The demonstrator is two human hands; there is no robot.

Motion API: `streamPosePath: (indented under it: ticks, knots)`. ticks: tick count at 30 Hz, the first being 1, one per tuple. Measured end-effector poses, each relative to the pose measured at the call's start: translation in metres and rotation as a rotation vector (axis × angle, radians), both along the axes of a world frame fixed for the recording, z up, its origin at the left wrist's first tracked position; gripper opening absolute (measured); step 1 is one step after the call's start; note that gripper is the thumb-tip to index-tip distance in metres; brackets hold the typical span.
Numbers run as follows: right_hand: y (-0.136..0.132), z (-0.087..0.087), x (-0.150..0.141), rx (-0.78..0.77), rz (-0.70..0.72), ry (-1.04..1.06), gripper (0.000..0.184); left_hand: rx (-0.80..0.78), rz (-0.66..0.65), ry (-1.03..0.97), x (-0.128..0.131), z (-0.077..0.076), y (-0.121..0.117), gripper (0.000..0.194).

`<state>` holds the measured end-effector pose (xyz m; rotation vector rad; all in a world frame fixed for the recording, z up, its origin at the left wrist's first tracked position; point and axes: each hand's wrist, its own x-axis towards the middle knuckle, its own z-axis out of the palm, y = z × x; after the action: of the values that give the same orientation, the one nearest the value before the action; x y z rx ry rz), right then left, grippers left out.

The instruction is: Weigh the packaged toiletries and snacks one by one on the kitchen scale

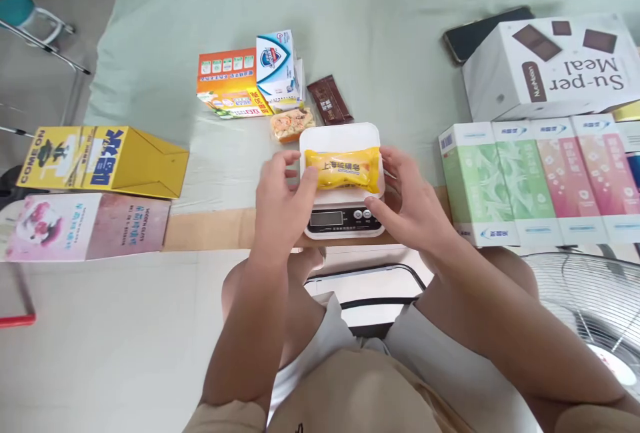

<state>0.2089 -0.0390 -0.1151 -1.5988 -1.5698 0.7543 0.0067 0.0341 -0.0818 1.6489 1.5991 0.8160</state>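
Note:
A yellow wrapped packet lies on the white platform of a small kitchen scale at the table's near edge. My left hand grips the packet's left end between thumb and fingers. My right hand holds the right end, its thumb near the scale's buttons. The scale's display faces me below the packet.
Behind the scale lie a brown bar, a small snack pack, an orange box and a white-blue box. Several pastel boxes and a Su-per Meal carton stand right. A yellow carton and pink box sit left. A fan is lower right.

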Motion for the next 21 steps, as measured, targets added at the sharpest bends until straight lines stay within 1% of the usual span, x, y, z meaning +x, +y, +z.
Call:
streamPosePath:
  ticks: [1,2,4,5,7,11,14,17,19,21]
  knots:
    - [-0.001,0.001,0.0,0.028,0.001,-0.004,0.069,0.093,-0.03,0.051,-0.002,-0.001,0.0,0.038]
    - [-0.001,0.002,0.0,0.069,-0.003,-0.027,0.067,0.189,-0.093,0.1,-0.003,-0.002,0.0,0.043]
    - [-0.002,0.005,0.0,0.156,-0.012,-0.102,0.061,0.337,-0.267,0.187,-0.006,-0.005,0.002,0.051]
    - [-0.003,0.006,0.0,0.187,-0.013,-0.139,0.059,0.373,-0.346,0.227,-0.007,-0.006,0.003,0.054]
    - [-0.003,0.006,0.0,0.215,-0.014,-0.195,0.056,0.396,-0.428,0.292,-0.008,-0.007,0.007,0.056]
    - [-0.004,0.004,0.0,0.222,-0.035,-0.252,0.054,0.396,-0.448,0.32,-0.007,-0.005,0.016,0.055]
    - [-0.006,0.008,0.0,0.288,-0.069,-0.296,0.05,0.447,-0.484,0.26,-0.002,-0.003,0.018,0.051]
    - [-0.01,0.018,0.002,0.402,-0.104,-0.391,0.043,0.504,-0.567,0.164,0.007,-0.001,0.015,0.045]
    - [-0.015,0.025,0.005,0.441,-0.086,-0.463,0.038,0.52,-0.628,0.088,0.014,0.001,0.011,0.045]
    - [-0.019,0.031,0.01,0.439,-0.062,-0.512,0.037,0.52,-0.687,0.025,0.023,0.002,0.006,0.045]
